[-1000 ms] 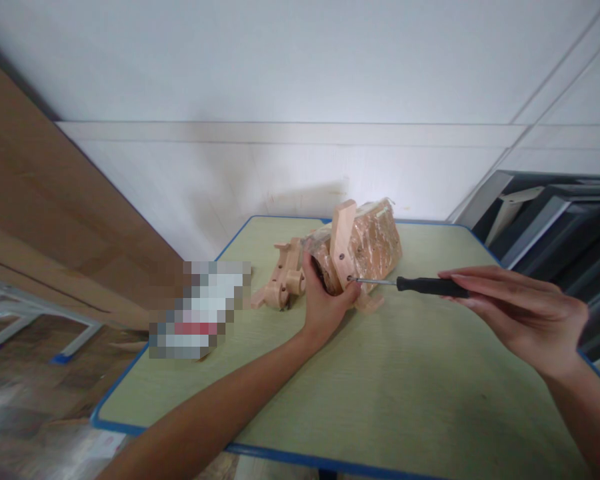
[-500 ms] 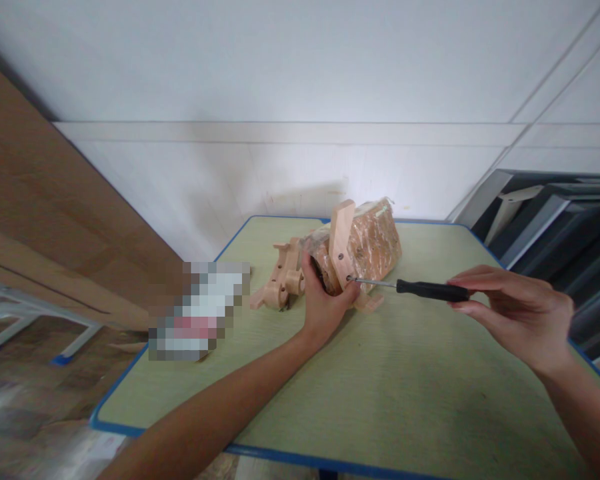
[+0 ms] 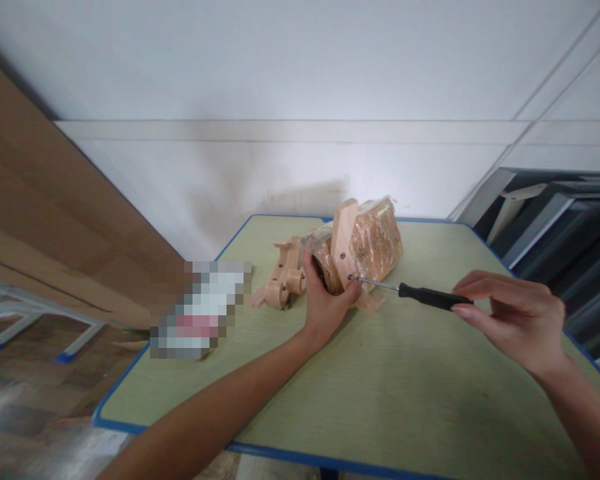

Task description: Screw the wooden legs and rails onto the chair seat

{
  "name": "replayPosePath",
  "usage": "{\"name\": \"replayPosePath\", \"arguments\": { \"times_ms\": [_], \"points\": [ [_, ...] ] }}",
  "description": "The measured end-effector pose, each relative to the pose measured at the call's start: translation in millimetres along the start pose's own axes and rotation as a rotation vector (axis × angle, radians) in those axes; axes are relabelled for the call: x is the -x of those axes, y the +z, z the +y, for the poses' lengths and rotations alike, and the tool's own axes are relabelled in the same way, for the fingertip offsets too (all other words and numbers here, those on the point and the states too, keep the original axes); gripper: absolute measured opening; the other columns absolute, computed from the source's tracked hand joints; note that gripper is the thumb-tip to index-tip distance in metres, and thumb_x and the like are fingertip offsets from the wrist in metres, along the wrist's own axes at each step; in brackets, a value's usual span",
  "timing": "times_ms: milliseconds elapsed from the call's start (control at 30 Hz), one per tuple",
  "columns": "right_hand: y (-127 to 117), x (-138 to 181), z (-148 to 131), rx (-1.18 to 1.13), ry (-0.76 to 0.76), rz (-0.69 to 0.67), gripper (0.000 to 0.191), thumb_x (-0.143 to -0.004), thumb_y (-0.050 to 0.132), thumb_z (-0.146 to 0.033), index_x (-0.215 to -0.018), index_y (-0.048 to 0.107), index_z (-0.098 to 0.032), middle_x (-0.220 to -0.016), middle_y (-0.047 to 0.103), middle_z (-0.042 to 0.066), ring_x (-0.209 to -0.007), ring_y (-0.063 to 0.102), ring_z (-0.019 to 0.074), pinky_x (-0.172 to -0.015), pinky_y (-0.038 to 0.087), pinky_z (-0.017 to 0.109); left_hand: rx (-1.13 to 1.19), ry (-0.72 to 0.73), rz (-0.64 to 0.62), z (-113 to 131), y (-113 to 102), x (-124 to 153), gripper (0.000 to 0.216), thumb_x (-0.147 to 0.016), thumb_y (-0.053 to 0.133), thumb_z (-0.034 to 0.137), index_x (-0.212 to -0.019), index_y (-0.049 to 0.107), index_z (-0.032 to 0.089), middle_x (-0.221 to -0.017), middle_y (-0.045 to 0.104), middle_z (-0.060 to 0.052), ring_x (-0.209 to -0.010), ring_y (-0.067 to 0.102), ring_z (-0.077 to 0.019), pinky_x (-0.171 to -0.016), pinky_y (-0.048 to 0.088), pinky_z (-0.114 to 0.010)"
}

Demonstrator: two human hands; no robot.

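Note:
My left hand (image 3: 324,301) grips the near end of a wooden assembly (image 3: 360,247), a plastic-wrapped block with a pale upright wooden bar screwed to its side. My right hand (image 3: 510,319) pinches the black handle of a screwdriver (image 3: 430,297) between fingertips and thumb. The metal tip of the screwdriver rests on the lower screw of the wooden bar, beside my left thumb.
A smaller wooden part (image 3: 281,280) with round pegs lies just left of the assembly. A blurred-out packet (image 3: 200,310) sits at the left edge of the green table (image 3: 380,400). Dark metal frames (image 3: 560,220) lean at the right. A brown board (image 3: 45,220) stands left.
My right hand's fingers have curled in from stretched flat to a pinch on the screwdriver handle, and the handle has dipped slightly. My left hand has stayed on the assembly.

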State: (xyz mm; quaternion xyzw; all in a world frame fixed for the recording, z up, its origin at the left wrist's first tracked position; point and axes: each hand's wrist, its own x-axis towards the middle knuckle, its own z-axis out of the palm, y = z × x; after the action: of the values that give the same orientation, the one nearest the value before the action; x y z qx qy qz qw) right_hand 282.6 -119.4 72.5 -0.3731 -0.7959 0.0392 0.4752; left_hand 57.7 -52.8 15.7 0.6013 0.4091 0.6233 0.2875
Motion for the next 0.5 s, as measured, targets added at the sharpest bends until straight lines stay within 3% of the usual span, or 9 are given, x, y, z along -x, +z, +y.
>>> {"name": "replayPosePath", "arguments": {
  "times_ms": [300,500],
  "points": [
    [7.3,-2.1,-11.0,-0.051,0.106,0.173,0.033,-0.065,0.070,-0.005,-0.093,0.069,-0.023,-0.079,0.068,0.002,-0.066,0.062,0.0151,-0.049,0.048,0.025,0.004,0.013,-0.008,1.8,-0.3,0.0,0.099,-0.060,0.069,0.012,-0.137,0.011,0.030,-0.141,0.033,-0.007,-0.127,0.038,-0.0220,-0.105,0.033,-0.041],
    [5.1,-2.8,-9.2,0.021,-0.041,0.086,0.039,-0.066,0.069,-0.004,-0.099,0.068,-0.024,-0.096,0.067,0.006,-0.083,0.065,0.0200,-0.068,0.053,0.032,-0.001,-0.010,0.008,0.5,-0.2,-1.3,0.097,-0.061,0.069,0.012,-0.137,0.011,0.030,-0.139,0.036,-0.008,-0.124,0.042,-0.0215,-0.105,0.034,-0.040]
  ]
}}
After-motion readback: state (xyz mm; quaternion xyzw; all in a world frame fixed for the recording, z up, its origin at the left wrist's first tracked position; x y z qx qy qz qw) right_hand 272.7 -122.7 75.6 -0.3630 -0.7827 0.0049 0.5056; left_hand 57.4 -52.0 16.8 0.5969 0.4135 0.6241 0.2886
